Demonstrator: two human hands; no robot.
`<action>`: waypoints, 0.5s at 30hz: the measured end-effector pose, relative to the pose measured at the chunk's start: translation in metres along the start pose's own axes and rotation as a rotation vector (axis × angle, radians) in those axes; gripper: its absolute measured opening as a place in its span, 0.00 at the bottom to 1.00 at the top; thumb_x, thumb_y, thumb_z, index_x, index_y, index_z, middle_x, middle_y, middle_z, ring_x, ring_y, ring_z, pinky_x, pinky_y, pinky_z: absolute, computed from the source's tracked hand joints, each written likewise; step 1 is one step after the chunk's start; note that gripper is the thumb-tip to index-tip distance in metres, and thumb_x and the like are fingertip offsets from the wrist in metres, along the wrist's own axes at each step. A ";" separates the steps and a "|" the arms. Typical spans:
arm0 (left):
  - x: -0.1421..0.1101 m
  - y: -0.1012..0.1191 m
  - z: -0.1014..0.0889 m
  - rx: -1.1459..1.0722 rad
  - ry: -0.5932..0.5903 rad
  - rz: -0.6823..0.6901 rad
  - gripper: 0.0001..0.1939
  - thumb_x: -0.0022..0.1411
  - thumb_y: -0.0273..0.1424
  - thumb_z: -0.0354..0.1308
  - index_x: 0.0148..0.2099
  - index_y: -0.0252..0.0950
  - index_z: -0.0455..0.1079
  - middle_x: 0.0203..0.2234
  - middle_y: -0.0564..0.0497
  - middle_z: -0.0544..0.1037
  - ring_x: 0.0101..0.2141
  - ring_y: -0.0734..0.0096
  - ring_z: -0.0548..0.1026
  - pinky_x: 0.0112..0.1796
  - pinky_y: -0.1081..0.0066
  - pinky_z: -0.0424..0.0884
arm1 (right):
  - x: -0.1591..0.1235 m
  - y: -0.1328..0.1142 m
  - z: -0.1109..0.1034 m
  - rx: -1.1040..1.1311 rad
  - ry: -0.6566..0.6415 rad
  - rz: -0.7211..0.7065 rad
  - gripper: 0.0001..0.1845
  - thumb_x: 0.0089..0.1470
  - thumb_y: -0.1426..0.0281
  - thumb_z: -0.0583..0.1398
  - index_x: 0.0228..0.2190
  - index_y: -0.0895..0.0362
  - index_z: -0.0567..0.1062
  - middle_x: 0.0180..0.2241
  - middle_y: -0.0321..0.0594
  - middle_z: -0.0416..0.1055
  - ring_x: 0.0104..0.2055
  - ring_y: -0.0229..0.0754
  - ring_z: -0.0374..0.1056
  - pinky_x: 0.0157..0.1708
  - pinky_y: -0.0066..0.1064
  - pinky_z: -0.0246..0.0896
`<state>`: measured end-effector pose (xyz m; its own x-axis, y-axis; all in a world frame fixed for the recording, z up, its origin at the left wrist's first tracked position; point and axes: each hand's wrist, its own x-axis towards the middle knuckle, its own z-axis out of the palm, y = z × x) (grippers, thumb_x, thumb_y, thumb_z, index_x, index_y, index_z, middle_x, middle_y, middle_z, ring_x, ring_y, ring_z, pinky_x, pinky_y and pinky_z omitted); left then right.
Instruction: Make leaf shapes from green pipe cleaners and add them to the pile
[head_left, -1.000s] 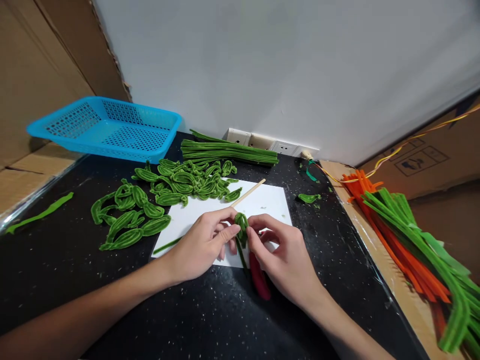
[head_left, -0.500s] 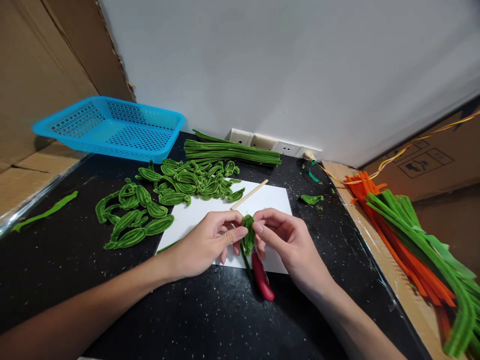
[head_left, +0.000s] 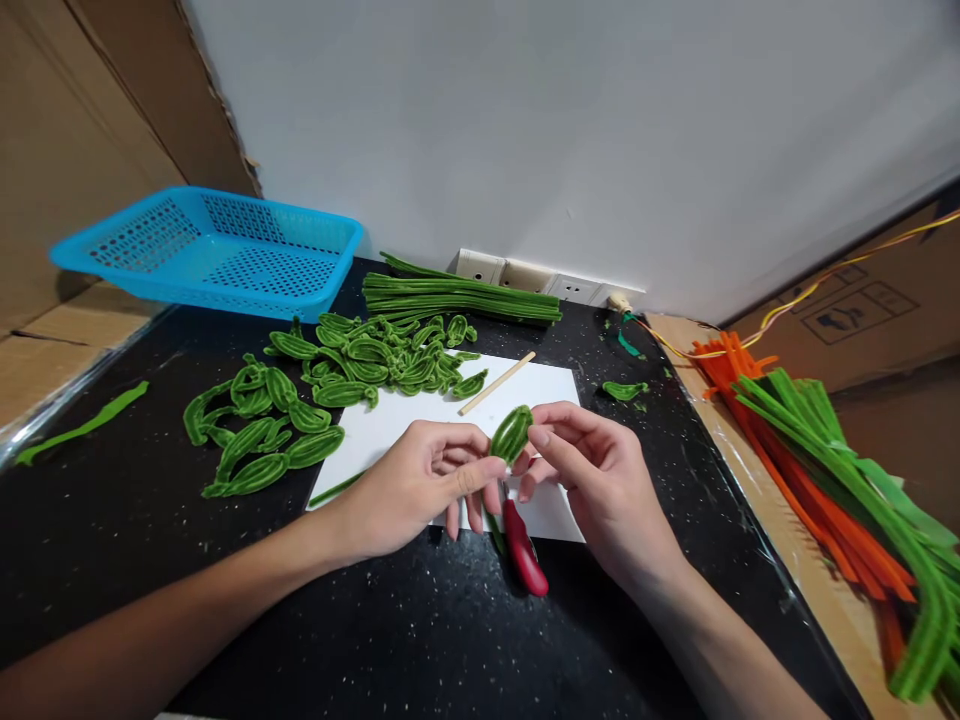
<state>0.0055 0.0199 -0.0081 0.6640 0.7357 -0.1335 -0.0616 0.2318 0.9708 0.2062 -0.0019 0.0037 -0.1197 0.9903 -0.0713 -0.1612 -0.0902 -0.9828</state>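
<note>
left hand [head_left: 420, 490]: bare | right hand [head_left: 604, 480]: bare | 2 forearms [head_left: 225, 588]: bare, tapering

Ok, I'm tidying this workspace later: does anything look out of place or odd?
One green leaf-shaped piece lies alone right of the white paper, near small green scraps, though similar pieces are heaped to its left. A flat green strip also lies apart at far left, perhaps a leftover.
</note>
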 end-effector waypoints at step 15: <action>-0.009 0.007 0.005 0.096 -0.082 0.044 0.15 0.73 0.42 0.54 0.42 0.34 0.69 0.32 0.51 0.74 0.29 0.73 0.74 0.26 0.75 0.71 | -0.001 -0.002 0.005 0.315 -0.237 0.444 0.27 0.59 0.54 0.66 0.18 0.58 0.69 0.10 0.27 0.60 0.06 0.26 0.44 0.05 0.20 0.42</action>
<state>0.0027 0.0112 0.0005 0.7210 0.6886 -0.0772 -0.0230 0.1352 0.9906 0.2022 -0.0036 0.0066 -0.4515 0.8033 -0.3883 -0.3245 -0.5533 -0.7672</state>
